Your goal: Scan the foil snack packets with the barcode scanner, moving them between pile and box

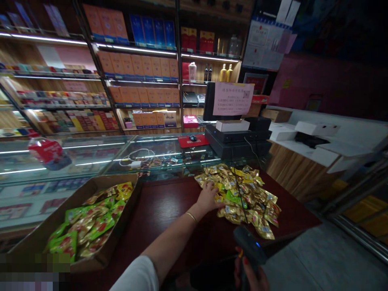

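Observation:
My left hand (pixel 208 199) reaches over a dark red counter to a heap of gold snack packets (pixel 250 190), its fingers apart at the near left side of the heap. A few green and yellow packets show among the gold ones beside my fingers. At the bottom right, my right hand (pixel 249 277) is wrapped round the handle of a black barcode scanner (pixel 250 244) with a small blue light. The scanner's cord runs up across the heap. To the left, a cardboard box (pixel 133 190) holds green and gold packets (pixel 98 220).
Behind the heap, a dark monitor (pixel 209 101) with a pink printed sheet stands above a black cash drawer (pixel 236 141). A glass display case (pixel 112 151) carries a white cable (pixel 136 163), a mouse on a red mat and a red bag (pixel 48 151). Stocked shelves line the wall.

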`<state>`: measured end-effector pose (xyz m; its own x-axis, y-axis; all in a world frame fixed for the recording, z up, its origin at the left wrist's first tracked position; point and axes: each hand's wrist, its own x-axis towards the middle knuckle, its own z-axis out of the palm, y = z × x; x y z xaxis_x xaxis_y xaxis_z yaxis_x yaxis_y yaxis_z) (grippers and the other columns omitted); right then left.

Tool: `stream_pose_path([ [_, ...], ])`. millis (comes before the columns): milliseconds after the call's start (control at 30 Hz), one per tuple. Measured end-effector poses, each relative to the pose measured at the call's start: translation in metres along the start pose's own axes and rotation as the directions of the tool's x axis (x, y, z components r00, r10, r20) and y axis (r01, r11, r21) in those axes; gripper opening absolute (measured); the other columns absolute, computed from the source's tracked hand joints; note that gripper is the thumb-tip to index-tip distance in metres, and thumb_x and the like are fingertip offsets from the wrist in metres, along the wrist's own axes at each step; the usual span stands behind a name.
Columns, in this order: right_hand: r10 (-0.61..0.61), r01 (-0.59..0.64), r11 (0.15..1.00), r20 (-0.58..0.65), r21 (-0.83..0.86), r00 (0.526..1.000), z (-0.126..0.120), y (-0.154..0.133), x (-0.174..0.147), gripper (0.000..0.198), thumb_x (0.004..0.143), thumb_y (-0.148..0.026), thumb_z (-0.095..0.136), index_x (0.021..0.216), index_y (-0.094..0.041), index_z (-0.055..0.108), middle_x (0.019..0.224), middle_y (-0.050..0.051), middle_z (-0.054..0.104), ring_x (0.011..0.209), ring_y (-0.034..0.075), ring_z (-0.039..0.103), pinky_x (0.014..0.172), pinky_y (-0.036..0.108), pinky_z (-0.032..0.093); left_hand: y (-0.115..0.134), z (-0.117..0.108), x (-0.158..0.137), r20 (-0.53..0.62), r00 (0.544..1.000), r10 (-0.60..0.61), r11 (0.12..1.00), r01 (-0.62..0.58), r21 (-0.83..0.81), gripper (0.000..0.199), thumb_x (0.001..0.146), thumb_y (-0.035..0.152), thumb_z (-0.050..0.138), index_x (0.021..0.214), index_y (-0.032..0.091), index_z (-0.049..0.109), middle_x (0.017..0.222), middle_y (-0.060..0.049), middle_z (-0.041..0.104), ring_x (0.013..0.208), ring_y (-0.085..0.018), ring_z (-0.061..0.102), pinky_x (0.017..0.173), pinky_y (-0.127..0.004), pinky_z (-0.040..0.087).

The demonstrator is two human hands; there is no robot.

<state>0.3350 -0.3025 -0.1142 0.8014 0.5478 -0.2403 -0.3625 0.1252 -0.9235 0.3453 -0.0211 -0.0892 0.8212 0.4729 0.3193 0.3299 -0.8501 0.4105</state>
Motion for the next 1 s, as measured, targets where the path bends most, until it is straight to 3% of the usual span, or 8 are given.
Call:
stream_pose_path([
  [133, 0.103, -0.1, 0.994, 0.126, -0.032, 0.987, 0.014, 0.012, 0.004, 0.067, 0.063, -0.072, 0.082, 0.1, -0.017, 0.072, 0.051, -0.006, 0.063, 0.04, 0.009, 0.052, 0.041, 0.019, 0.041, -0.027, -0.006, -0.038, -0.055, 0.998, 0.032, 0.975, -0.044, -0.216, 0.104, 0.046, 0.05, 0.095, 0.137, 0.017, 0.056, 0.15, -0.022, 0.038, 0.143, -0.045, 0.029, 0.117, -0.063, 0.028],
  [267, 0.097, -0.088, 0.995, 0.288, -0.041, 0.953, 0.032, 0.02, 0.004, 0.064, 0.07, -0.065, 0.082, 0.11, -0.018, 0.071, 0.062, -0.005, 0.068, 0.046, 0.01, 0.056, 0.047, 0.02, 0.045, -0.045, -0.029, -0.059, -0.232, 0.968, -0.099, 0.893, -0.017, -0.449, 0.048, 0.07, 0.017, 0.077, 0.118, 0.017, 0.067, 0.137, -0.017, 0.054, 0.131, -0.03, 0.05, 0.114, -0.051, 0.039],
  [400, 0.061, -0.033, 0.996, 0.351, -0.084, 0.934, 0.051, 0.027, -0.005, 0.057, 0.071, -0.066, 0.081, 0.102, -0.019, 0.073, 0.062, -0.004, 0.066, 0.046, 0.012, 0.057, 0.048, 0.023, 0.048, -0.053, -0.059, -0.106, -0.396, 0.81, -0.432, 0.708, 0.034, -0.705, 0.025, 0.085, 0.017, 0.058, 0.108, 0.02, 0.068, 0.12, -0.01, 0.066, 0.113, -0.023, 0.063, 0.098, -0.042, 0.055],
  [533, 0.019, 0.063, 0.98, 0.409, -0.187, 0.912, 0.073, 0.039, -0.017, 0.055, 0.073, -0.07, 0.075, 0.091, -0.018, 0.074, 0.053, -0.004, 0.061, 0.044, 0.013, 0.055, 0.047, 0.024, 0.047, -0.055, -0.08, -0.179, -0.296, 0.62, -0.727, 0.431, 0.076, -0.899, 0.044, 0.083, 0.03, 0.066, 0.126, 0.022, 0.061, 0.128, -0.01, 0.065, 0.101, -0.023, 0.069, 0.069, -0.03, 0.062],
  [667, 0.05, 0.081, 0.967, 0.49, -0.242, 0.87, 0.097, 0.048, -0.024, 0.057, 0.077, -0.071, 0.07, 0.087, -0.015, 0.073, 0.053, -0.004, 0.058, 0.044, 0.012, 0.052, 0.046, 0.024, 0.044, -0.061, -0.089, -0.229, -0.202, 0.524, -0.828, 0.344, 0.189, -0.92, 0.056, 0.076, 0.032, 0.076, 0.128, 0.02, 0.061, 0.115, -0.011, 0.071, 0.083, -0.021, 0.072, 0.057, -0.026, 0.058],
  [767, 0.064, 0.099, 0.955, 0.52, -0.279, 0.852, 0.109, 0.051, -0.027, 0.057, 0.078, -0.071, 0.069, 0.087, -0.015, 0.072, 0.054, -0.004, 0.058, 0.046, 0.012, 0.053, 0.047, 0.023, 0.044, -0.067, -0.089, -0.24, -0.27, 0.54, -0.797, 0.423, 0.181, -0.888, 0.045, 0.071, 0.022, 0.074, 0.115, 0.019, 0.067, 0.108, -0.01, 0.073, 0.089, -0.023, 0.072, 0.068, -0.031, 0.06],
  [867, 0.062, 0.125, 0.944, 0.535, -0.306, 0.843, 0.113, 0.052, -0.028, 0.056, 0.077, -0.072, 0.069, 0.073, -0.017, 0.067, 0.052, -0.003, 0.058, 0.046, 0.012, 0.053, 0.049, 0.024, 0.045, -0.07, -0.087, -0.242, -0.427, 0.613, -0.665, 0.647, 0.186, -0.74, 0.024, 0.071, 0.01, 0.061, 0.089, 0.02, 0.074, 0.104, -0.008, 0.073, 0.103, -0.024, 0.068, 0.095, -0.042, 0.055],
  [1000, 0.06, 0.138, 0.932, 0.517, -0.336, 0.854, 0.106, 0.056, -0.026, 0.057, 0.078, -0.075, 0.065, 0.067, -0.019, 0.064, 0.05, -0.003, 0.057, 0.045, 0.013, 0.053, 0.047, 0.024, 0.045, -0.063, -0.084, -0.244, -0.473, 0.682, -0.558, 0.775, 0.223, -0.592, 0.031, 0.073, 0.004, 0.049, 0.074, 0.02, 0.075, 0.125, -0.01, 0.068, 0.124, -0.027, 0.059, 0.111, -0.049, 0.042],
])
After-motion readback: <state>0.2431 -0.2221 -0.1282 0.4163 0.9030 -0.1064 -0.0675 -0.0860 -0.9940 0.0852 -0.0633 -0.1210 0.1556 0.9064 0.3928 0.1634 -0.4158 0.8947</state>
